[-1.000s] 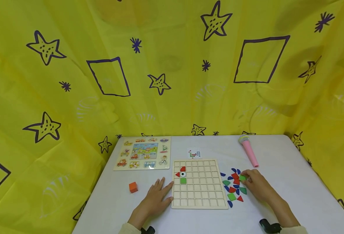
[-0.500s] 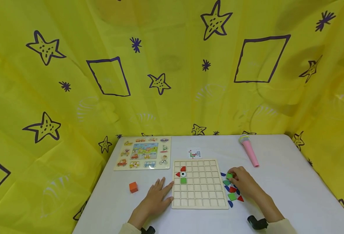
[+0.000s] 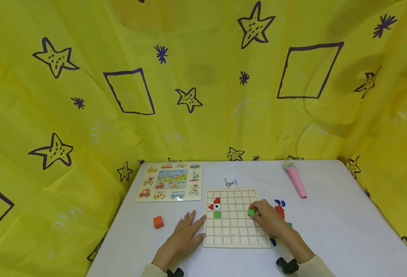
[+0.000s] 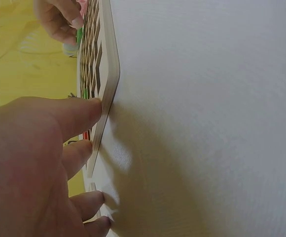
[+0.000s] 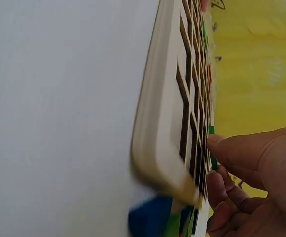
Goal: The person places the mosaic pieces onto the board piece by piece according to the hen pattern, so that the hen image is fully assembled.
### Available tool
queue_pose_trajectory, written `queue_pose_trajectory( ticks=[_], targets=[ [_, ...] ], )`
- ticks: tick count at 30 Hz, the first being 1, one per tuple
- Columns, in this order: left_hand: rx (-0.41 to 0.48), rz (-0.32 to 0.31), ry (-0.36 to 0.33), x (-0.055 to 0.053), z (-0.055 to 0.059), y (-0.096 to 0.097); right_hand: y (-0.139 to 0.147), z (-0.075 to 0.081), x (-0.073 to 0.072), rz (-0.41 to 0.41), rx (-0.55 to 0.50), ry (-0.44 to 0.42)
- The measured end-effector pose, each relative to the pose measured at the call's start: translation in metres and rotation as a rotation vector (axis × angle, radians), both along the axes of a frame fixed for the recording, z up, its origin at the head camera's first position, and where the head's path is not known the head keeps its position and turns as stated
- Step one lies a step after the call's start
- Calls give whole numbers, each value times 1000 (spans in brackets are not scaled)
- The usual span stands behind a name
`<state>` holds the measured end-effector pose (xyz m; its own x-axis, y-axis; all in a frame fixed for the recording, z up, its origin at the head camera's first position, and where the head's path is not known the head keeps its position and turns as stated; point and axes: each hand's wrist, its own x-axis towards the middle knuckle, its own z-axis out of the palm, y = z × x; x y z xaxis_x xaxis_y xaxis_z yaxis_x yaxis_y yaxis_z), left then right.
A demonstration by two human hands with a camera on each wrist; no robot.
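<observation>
One green square tile (image 3: 251, 212), probably light and rigid, best held by its edges, is pinched by the right hand (image 3: 267, 218). Left hand (image 3: 185, 235) lies spread.

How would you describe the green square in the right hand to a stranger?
On the white table lies a pale grid board. Over its right side, the right hand pinches the green square. Unlike the green tile beside the eye piece, this one is held.

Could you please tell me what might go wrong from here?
The green piece pinched in the right hand might land askew on the board. Loose pieces beside the board, near that hand, could get nudged. The left hand touches only the board's edge, so the board might shift.
</observation>
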<state>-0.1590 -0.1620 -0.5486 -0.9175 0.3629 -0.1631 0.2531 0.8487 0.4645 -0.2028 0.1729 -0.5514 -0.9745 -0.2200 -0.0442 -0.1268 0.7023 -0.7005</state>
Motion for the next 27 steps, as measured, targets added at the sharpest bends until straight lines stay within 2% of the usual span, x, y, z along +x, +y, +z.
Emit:
queue_pose_trajectory(
  ticks=[6, 13, 21, 27],
  targets=[
    [-3, -3, 5, 0, -1, 1, -29, 3, 5, 19, -12, -11],
    [-16, -1, 6, 0, -3, 1, -62, 4, 9, 126, -8, 8],
    [-5, -3, 5, -1, -3, 1, -82, 2, 13, 220, 1, 92],
    [1, -2, 1, 0, -2, 0, -91, 0, 15, 255, 25, 162]
  ],
)
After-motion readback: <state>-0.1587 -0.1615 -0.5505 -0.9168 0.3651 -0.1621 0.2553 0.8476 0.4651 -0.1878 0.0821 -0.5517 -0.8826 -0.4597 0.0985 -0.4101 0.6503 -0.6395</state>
